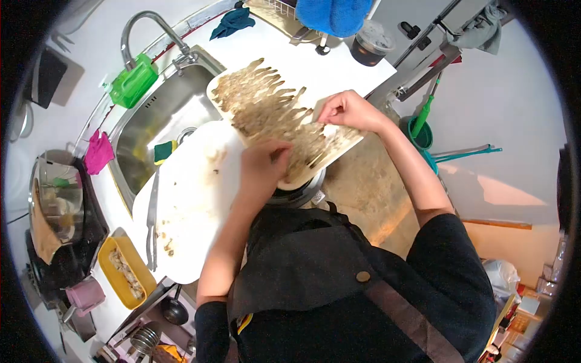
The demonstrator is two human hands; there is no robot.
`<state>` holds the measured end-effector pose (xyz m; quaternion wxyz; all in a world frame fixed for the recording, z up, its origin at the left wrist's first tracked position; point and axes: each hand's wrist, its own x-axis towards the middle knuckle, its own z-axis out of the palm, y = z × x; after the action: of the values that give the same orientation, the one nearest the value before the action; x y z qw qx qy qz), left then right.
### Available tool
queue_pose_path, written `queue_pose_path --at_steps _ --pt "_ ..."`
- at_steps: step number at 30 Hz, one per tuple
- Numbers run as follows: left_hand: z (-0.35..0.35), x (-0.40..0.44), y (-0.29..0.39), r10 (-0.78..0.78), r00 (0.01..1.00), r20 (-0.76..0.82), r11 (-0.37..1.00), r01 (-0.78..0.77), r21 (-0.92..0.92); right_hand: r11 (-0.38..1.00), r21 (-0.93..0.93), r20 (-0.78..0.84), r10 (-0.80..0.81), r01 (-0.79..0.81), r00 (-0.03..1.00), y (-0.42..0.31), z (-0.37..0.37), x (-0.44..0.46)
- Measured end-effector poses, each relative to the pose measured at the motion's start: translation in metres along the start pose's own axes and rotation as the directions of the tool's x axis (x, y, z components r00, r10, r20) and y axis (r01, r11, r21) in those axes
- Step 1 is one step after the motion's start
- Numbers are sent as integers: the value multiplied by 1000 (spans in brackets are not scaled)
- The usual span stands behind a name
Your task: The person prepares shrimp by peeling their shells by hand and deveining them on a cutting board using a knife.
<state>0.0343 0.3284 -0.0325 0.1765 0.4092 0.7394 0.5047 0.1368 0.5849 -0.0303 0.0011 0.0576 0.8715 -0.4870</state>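
Note:
A pale board (344, 149) lies at the counter's edge, mostly covered by a layer of thin brown-grey strips (260, 100) whose kind I cannot make out. My left hand (263, 169) is over its near left part, fingers curled in, the tips partly hidden. Above the board's right end, my right hand (348, 112) has thumb and fingers pinched together. Whatever is between those fingertips is too small to tell. A white cutting board (193, 199) with brown crumbs sits left of my left hand, a knife (152, 224) along its left side.
Beyond the cutting board is a steel sink (142, 142) with a faucet (151, 18), a green bottle (134, 81) and a sponge (163, 152). A yellow container (109, 266) holds pale pieces at lower left. A lidded tub (370, 45) stands back right; a green bucket (417, 134) is on the floor.

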Motion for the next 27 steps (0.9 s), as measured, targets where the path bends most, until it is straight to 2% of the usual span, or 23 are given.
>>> queue_pose_path --at_steps 2,3,6,7,10,16,17,19,20,21,23,24,26,27 --pt "38 22 -6 34 999 17 997 -35 62 984 -179 -9 21 -22 1000 16 -18 -8" --pt "52 30 -5 49 998 27 994 -51 94 980 -195 -8 37 -38 999 24 -23 -9" --pt "78 41 -4 71 996 53 974 -81 210 943 -300 57 -135 146 989 38 -33 -14" --pt "81 42 -3 77 996 54 964 -88 250 919 -383 99 -63 97 993 37 -37 -16" --pt "84 39 -1 86 993 83 930 -110 352 777 -560 206 -206 288 957 42 -47 -21" --pt "82 31 1 59 987 150 917 -113 383 811 -534 170 -174 239 970 45 -56 -30" --pt "78 31 4 64 985 162 921 -121 371 830 -512 125 -185 223 975 37 -56 -29" --pt "63 20 5 26 1000 17 969 -30 247 835 -508 37 -221 209 975 37 -58 -26" --pt "45 13 8 38 998 -49 974 -26 226 893 -426 11 -153 143 988 10 -57 -22" --pt "23 3 6 21 990 -138 972 12 234 870 -447 18 -225 209 974 16 -60 -16" --pt "-28 -23 0 -38 950 -311 959 122 255 881 -430 -22 -227 196 974 10 -53 -3" --pt "-58 -41 -6 -79 915 -396 946 194 259 893 -396 -28 -242 212 970 6 -44 7" --pt "-118 -82 0 -211 723 -658 865 451 219 916 -336 -55 -249 217 967 -2 -30 22" --pt "-153 -109 -3 -181 646 -742 858 472 202 906 -343 -24 -272 247 962 -4 -23 30"
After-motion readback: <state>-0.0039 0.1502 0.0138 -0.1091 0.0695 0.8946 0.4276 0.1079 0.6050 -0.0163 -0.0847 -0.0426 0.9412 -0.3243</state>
